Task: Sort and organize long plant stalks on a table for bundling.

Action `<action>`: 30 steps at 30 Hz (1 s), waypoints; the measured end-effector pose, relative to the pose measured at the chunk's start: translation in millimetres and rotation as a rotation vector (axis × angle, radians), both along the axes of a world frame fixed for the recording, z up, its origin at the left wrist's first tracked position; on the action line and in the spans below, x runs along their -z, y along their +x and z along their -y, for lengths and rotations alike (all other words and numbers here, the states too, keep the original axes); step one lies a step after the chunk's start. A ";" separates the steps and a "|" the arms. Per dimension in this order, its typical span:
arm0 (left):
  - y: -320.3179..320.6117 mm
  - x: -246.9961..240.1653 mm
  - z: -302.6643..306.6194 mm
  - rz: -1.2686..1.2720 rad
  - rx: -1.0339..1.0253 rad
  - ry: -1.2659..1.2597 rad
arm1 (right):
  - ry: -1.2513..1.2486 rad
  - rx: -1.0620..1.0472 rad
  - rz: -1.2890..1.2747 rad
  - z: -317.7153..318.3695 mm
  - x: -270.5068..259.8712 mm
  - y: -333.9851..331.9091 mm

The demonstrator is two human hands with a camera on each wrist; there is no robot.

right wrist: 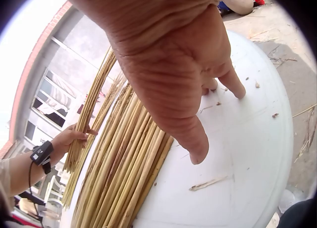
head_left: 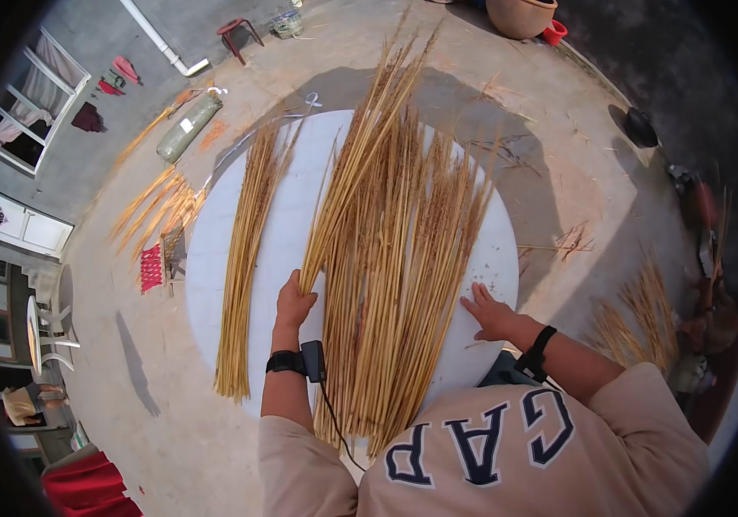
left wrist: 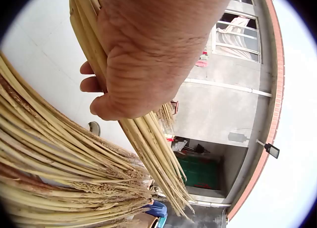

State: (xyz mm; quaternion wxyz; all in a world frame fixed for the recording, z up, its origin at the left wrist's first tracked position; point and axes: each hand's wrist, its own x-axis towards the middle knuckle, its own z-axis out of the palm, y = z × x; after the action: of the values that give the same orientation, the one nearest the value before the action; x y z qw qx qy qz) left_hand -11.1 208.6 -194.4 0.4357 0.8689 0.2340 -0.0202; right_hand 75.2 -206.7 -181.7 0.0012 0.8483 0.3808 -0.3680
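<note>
My left hand (head_left: 295,300) grips a bundle of dry broomcorn stalks (head_left: 359,177) near their cut ends. The bundle slants up and away, its brushy tips past the far table edge. In the left wrist view, the thumb and fingers wrap round the stalks (left wrist: 153,149). Beside it lies a wide pile of stalks (head_left: 386,293) on the round white table (head_left: 207,237). A narrower bundle (head_left: 244,258) lies apart at the left. My right hand (head_left: 491,314) is right of the pile with fingers spread, holding nothing; its fingertips are right at the tabletop in the right wrist view.
Small crumbs and a husk scrap (right wrist: 210,183) lie on the table's right side. On the ground are loose stalks (head_left: 162,207), a red woven stool (head_left: 152,267), a wrapped green roll (head_left: 189,127) and another stalk heap (head_left: 640,319). A clay pot (head_left: 520,17) stands far back.
</note>
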 end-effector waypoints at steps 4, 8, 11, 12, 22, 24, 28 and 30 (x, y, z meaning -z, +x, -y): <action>-62.3 -17.8 -28.2 0.052 -0.146 -0.001 | 0.005 0.007 0.003 -2.6 -2.7 1.3; -133.4 1.5 -35.6 -0.104 -0.253 0.144 | 0.023 0.011 0.015 -0.3 -0.8 -2.1; -168.7 8.2 -14.5 -0.207 -0.227 0.430 | 0.016 0.009 0.012 -3.4 -2.1 -1.2; -181.1 21.6 -14.9 -0.204 -0.233 0.397 | 0.015 0.006 0.015 -2.0 -1.1 -1.7; -181.5 12.4 -3.1 -0.280 -0.200 0.656 | -0.019 -0.026 0.042 -4.4 3.4 -1.1; -184.4 18.2 -8.9 -0.252 -0.217 0.647 | 0.034 -0.035 0.045 0.9 8.8 -0.2; -201.3 21.9 -9.6 -0.188 -0.204 0.566 | 0.002 -0.015 0.038 5.4 10.9 -3.0; -196.8 24.9 -12.1 -0.127 -0.173 0.535 | 0.046 -0.037 0.041 3.7 13.6 1.1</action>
State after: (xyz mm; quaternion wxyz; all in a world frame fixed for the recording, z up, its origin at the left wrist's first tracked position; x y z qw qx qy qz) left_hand -207.8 220.7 -219.3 0.1755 0.9268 0.3311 0.0249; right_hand 76.3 -210.3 -195.3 -0.0035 0.8483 0.4046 -0.3416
